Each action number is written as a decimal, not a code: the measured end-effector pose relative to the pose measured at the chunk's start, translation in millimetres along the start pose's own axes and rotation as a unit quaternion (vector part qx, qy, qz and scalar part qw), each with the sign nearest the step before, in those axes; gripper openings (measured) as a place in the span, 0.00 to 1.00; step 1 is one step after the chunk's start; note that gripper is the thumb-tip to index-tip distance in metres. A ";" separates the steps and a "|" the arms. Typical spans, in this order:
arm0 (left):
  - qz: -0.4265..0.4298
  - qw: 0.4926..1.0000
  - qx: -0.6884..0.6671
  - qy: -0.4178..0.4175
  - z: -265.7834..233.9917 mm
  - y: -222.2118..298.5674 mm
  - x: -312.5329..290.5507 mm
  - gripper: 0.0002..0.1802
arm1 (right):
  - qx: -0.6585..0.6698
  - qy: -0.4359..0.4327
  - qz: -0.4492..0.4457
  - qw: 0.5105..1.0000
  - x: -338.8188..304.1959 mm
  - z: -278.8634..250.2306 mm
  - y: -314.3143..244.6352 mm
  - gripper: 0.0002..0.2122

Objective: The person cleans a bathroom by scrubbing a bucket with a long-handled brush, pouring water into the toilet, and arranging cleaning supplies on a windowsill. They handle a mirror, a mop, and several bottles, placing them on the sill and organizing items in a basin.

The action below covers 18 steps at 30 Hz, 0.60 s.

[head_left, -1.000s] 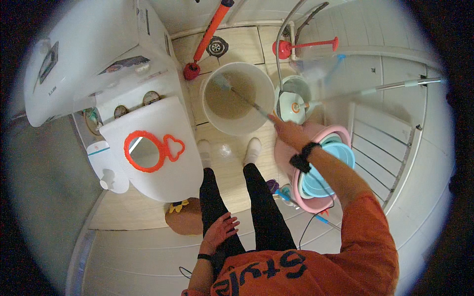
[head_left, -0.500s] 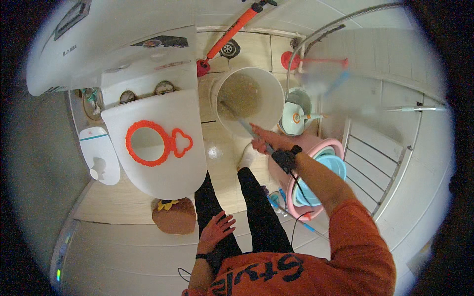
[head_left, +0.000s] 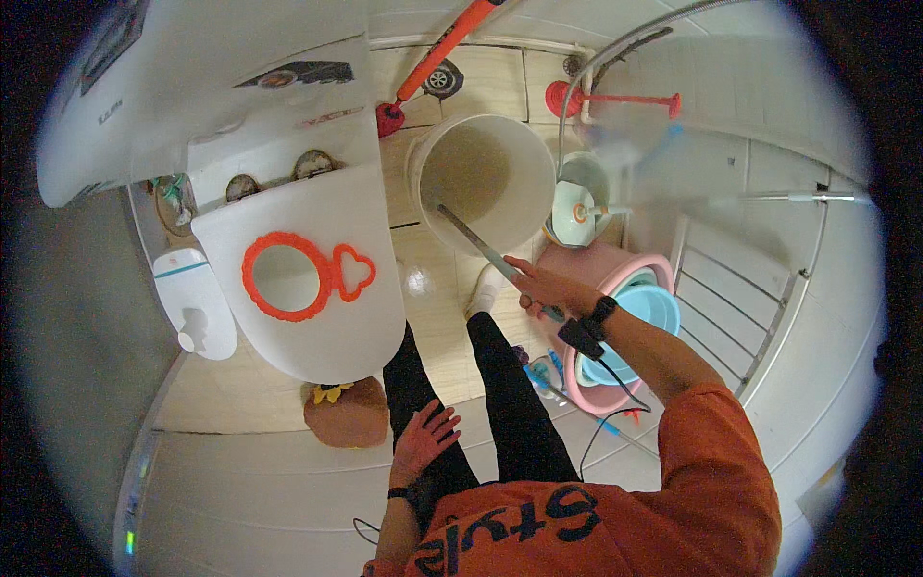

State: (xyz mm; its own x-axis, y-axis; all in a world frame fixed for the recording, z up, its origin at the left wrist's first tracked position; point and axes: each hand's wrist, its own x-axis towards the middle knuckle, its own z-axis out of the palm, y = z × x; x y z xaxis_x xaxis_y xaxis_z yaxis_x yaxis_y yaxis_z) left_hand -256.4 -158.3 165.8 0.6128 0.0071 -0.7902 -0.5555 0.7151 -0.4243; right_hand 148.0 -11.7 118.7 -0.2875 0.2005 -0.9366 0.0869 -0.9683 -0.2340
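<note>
My right hand (head_left: pixel 550 287) is closed round a long, thin grey rod-like tool (head_left: pixel 486 252), whose exact kind I cannot make out. The tool slants down to the far left, its darker tip inside a large white bucket (head_left: pixel 531 197). Cloudy, brownish liquid (head_left: pixel 471 173) covers the bucket's bottom. Over my left thigh, my left hand (head_left: pixel 423 442) rests with its fingers spread and holds nothing. A black strap and a cable are at my right wrist.
Left of the bucket, a red-framed hand mirror (head_left: pixel 284 276) lies on a white toilet lid (head_left: pixel 356 327). At right stand a pink tub (head_left: pixel 652 266) holding blue basins (head_left: pixel 654 313), a pale green pot (head_left: pixel 577 216) and a white rack (head_left: pixel 731 298). A red plunger (head_left: pixel 625 100) lies behind.
My right hand has drawn back toward me and to the right, pulling the tool partly back so more of it shows. My left hand stays about where it was.
</note>
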 end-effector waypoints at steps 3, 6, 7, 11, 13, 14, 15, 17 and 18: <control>0.002 1.000 0.011 0.001 2.0 -1.0 0.3 0.26 | -0.151 -0.010 -0.051 0.987 -61.6 3.4 -18.0 0.27; -0.004 1.000 0.017 0.007 5.7 -4.2 2.5 0.27 | -0.048 -0.036 0.068 0.996 -146.9 -8.0 -29.6 0.26; -0.004 1.000 0.029 0.010 7.4 -4.8 3.7 0.27 | -0.079 -0.024 0.131 0.988 -166.4 -9.4 -34.9 0.26; -0.013 0.998 0.052 0.040 14.5 -6.9 8.5 0.27 | 0.085 -0.093 0.076 0.989 -199.5 -13.7 -51.0 0.28; -0.018 0.999 0.039 0.031 16.3 -8.0 10.7 0.27 | 0.137 -0.050 0.026 0.989 -176.4 -23.6 -54.9 0.27; -0.018 0.998 0.044 0.040 16.5 -8.8 11.8 0.27 | 0.172 -0.044 -0.015 0.984 -161.1 -35.9 -53.7 0.27; -0.017 0.998 0.044 0.031 16.1 -9.3 12.8 0.27 | 0.195 -0.026 -0.056 0.979 -139.8 -49.2 -50.5 0.26; -0.013 0.999 0.049 0.020 13.5 -11.9 13.1 0.28 | 0.164 0.025 -0.087 0.982 -83.7 -69.5 -35.6 0.24; -0.014 0.998 0.048 0.041 11.7 -14.0 12.1 0.27 | 0.106 0.071 -0.069 0.989 -55.1 -73.5 -23.8 0.23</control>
State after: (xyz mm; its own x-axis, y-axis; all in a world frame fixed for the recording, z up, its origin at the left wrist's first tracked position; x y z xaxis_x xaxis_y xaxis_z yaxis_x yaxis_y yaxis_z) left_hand -234.7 -160.1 167.3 0.5768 -0.0677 -0.8141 -0.4805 0.7778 -0.4051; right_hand 231.9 11.3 156.7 -0.1440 0.3370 -0.9304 -0.1502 -0.9368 -0.3161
